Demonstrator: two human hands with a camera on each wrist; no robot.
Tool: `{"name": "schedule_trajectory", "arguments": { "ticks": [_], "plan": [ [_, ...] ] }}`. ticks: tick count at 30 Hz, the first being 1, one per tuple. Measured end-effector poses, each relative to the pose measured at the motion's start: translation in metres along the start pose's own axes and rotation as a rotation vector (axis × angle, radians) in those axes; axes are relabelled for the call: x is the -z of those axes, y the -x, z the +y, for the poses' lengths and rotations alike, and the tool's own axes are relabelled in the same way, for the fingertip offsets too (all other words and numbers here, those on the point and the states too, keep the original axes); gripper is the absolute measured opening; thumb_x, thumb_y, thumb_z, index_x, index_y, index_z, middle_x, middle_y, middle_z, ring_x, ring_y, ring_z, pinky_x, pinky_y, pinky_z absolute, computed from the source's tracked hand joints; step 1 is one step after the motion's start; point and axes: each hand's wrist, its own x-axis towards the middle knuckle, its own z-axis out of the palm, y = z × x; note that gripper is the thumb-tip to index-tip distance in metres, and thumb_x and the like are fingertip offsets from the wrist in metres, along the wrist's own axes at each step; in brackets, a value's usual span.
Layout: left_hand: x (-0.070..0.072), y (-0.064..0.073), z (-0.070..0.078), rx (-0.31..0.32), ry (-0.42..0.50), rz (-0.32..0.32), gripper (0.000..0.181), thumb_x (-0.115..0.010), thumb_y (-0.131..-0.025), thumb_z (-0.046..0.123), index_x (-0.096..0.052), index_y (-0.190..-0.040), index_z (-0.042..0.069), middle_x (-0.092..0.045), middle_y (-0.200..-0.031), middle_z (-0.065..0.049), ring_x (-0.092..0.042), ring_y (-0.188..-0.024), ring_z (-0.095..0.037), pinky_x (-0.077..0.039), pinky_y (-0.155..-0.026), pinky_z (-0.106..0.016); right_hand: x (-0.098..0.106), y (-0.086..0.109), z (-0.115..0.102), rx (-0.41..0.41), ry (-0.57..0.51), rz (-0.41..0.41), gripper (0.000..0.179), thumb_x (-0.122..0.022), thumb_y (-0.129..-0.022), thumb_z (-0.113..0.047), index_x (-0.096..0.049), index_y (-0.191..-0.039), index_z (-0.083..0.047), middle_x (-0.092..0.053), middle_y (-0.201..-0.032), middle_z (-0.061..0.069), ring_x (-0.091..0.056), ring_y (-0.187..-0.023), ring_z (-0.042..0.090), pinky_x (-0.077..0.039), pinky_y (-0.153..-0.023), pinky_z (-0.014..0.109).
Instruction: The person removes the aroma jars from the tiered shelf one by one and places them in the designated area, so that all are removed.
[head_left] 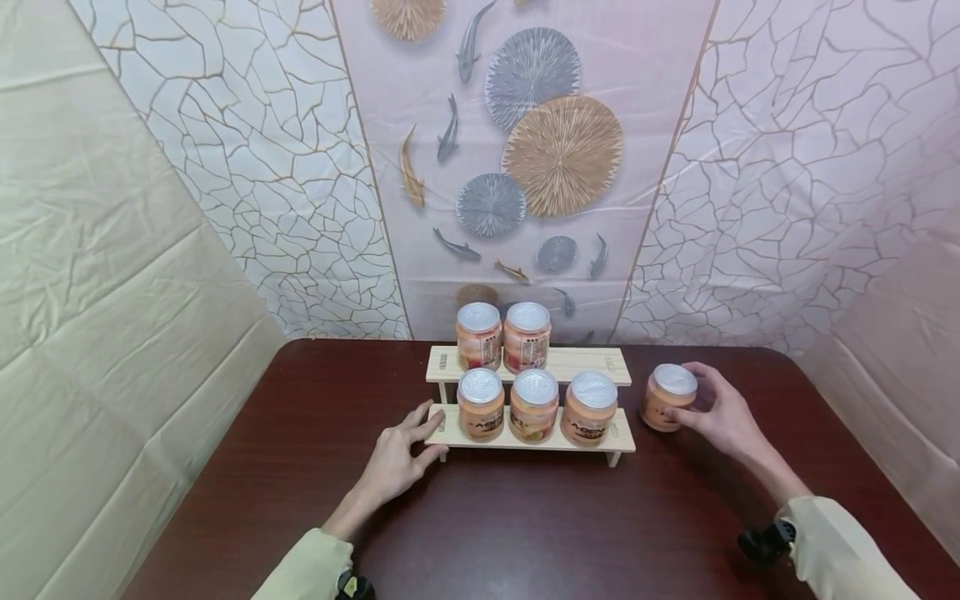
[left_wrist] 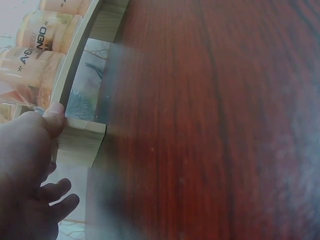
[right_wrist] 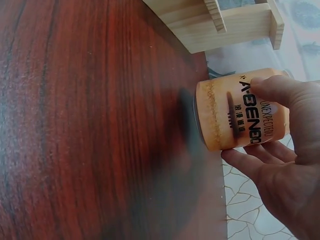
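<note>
My right hand (head_left: 726,414) grips an orange jar (right_wrist: 232,112) with a silvery lid, thumb on one side and fingers on the other, to the right of a two-tier wooden rack (head_left: 581,364). In the right wrist view a dark shadow lies beside the jar's base; whether it touches the table is unclear. My left hand (head_left: 401,454) pinches the left end of the rack's lower tier, its thumb (left_wrist: 56,120) on the front edge. Three jars stand on that lower tier, among them a middle jar (head_left: 534,406). Two jars with reddish labels, including a left one (head_left: 479,335), stand on the upper tier.
The rack stands near the back of a dark red-brown table (head_left: 510,525). Behind it hangs a patterned cloth (head_left: 525,250) with fish and round motifs. Pale cloth walls (head_left: 90,333) rise at both sides. Bare tabletop lies in front of the rack.
</note>
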Motion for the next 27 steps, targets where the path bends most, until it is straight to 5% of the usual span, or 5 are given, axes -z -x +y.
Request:
{"name": "schedule_trajectory", "arguments": {
  "ticks": [4, 27],
  "plan": [
    [-0.0008, 0.0008, -0.0008, -0.004, 0.006, 0.004, 0.051, -0.081, -0.086, 0.017, -0.065, -0.132, 0.001, -0.051, -0.141, -0.027, -0.058, -0.119, -0.041, -0.05, -0.09, -0.053, -0.0018, 0.0018, 0.0008, -0.013, -0.007, -0.006, 0.076, -0.086, -0.075, 0.001, -0.043, -0.137, 0.008, -0.058, -0.123, 0.036, -0.057, -0.111, 0.048, -0.039, -0.081, 0.008],
    [-0.0003, 0.0, -0.0012, -0.026, -0.003, 0.022, 0.051, -0.083, -0.084, 0.017, -0.067, -0.13, 0.0, -0.053, -0.139, -0.028, -0.059, -0.117, -0.042, -0.05, -0.09, -0.053, -0.0093, 0.0046, 0.0035, 0.004, -0.066, -0.026, 0.078, -0.084, -0.075, 0.007, -0.039, -0.139, 0.01, -0.055, -0.124, 0.037, -0.055, -0.112, 0.051, -0.044, -0.081, 0.011]
  ]
}}
